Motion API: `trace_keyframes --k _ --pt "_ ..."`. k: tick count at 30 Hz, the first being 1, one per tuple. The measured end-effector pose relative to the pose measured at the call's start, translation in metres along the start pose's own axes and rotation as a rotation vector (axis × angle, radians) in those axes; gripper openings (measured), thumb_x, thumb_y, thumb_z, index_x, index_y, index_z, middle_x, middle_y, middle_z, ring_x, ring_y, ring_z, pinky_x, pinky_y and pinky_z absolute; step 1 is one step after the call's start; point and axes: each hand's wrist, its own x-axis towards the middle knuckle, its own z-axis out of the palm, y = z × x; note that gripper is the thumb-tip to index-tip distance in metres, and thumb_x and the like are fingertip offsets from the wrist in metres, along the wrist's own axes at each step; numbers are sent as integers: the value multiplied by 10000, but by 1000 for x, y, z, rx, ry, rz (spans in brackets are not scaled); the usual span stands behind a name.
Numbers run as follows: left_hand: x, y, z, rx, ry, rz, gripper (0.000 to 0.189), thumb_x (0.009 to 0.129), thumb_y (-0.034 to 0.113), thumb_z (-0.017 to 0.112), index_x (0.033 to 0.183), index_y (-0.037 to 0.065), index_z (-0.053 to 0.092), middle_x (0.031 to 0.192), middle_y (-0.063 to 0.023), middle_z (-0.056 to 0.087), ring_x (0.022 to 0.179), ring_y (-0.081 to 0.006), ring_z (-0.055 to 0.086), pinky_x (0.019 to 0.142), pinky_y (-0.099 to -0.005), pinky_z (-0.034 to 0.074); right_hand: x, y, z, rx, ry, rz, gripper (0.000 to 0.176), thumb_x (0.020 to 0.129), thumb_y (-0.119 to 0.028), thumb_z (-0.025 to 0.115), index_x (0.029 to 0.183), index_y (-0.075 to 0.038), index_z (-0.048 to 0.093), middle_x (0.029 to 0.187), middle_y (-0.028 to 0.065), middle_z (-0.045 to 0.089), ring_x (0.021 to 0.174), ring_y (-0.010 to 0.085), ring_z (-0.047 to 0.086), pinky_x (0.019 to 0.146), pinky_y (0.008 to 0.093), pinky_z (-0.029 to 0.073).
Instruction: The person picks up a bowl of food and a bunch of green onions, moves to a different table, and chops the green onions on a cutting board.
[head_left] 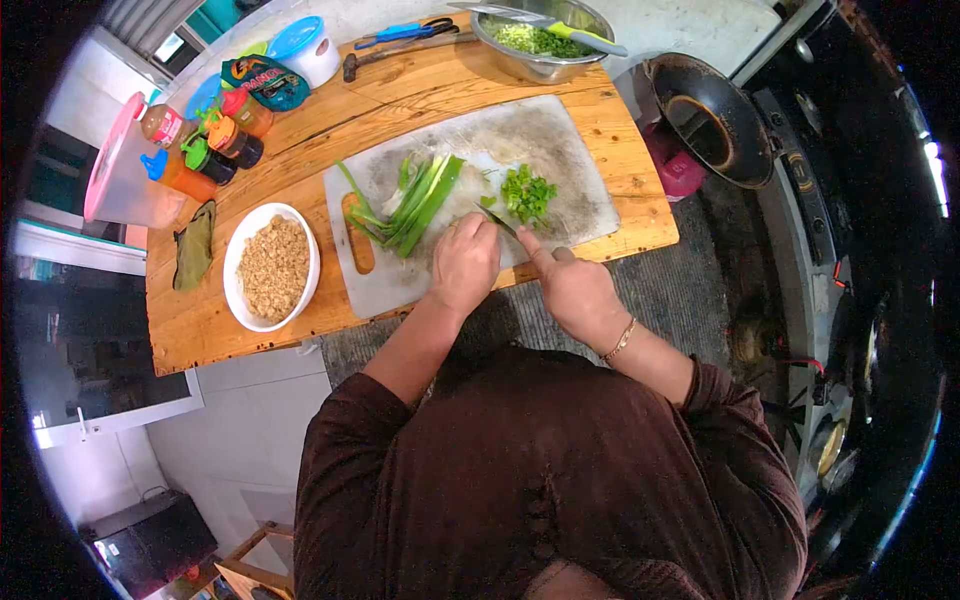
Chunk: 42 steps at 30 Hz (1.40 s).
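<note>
My right hand (580, 295) grips a knife (499, 221), its index finger stretched along the blade, which points up and left over the near edge of the cutting board (570, 150). Close against the blade's left side is my left hand (467, 262), fingers curled in and pressed together; whatever they hold is hidden beneath them. Just beyond the knife lies a small pile of chopped green leaves (528, 193). Left of my left hand rests a bunch of spring onions (420, 205), cut into long lengths.
A white bowl (232, 262) of brown crumbly food stands left of the board. Behind the board, a metal bowl (545, 70) holds chopped greens, with a green-handled knife (590, 38) across its rim. Several sauce bottles (205, 158) stand far left. A wok (745, 115) sits at right.
</note>
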Motion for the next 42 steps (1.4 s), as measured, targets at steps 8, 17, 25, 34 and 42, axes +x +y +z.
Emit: trace_keyframes --k 8,17,25,34,42 --pt "1 6 -6 23 -94 2 38 782 35 633 816 19 633 940 -146 592 858 -352 625 754 -452 525 28 3 24 23 121 -63 655 872 -85 566 1510 -165 442 888 174 677 769 360 694 674 461 564" --pt "-12 -8 -2 -101 2 -30 219 736 -50 624 923 20 714 1009 -154 623 908 -353 627 800 -440 523 26 36 11 605 129 -66 506 965 -108 561 1464 -74 483 1079 279 676 960 417 676 841 439 535" --pt "4 10 -9 24 15 -98 231 811 30 647 1037 38 693 951 -135 605 868 -356 626 763 -451 521 3 27 5 299 116 -36 525 932 -59 563 1453 -88 500 1048 243 677 898 424 674 798 461 546" --pt "10 -7 8 -21 -13 -135 114 875 121 656 967 57 680 913 -145 604 820 -374 635 722 -472 524 1 9 9 138 39 38 568 913 -87 569 1473 -130 485 966 208 667 818 396 676 727 477 556" --pt "16 -6 3 -22 9 -169 106 882 131 661 974 82 677 911 -155 605 817 -373 647 702 -482 522 5 10 7 281 173 46 511 945 -93 555 1453 -126 502 1019 230 676 889 411 673 772 479 551"
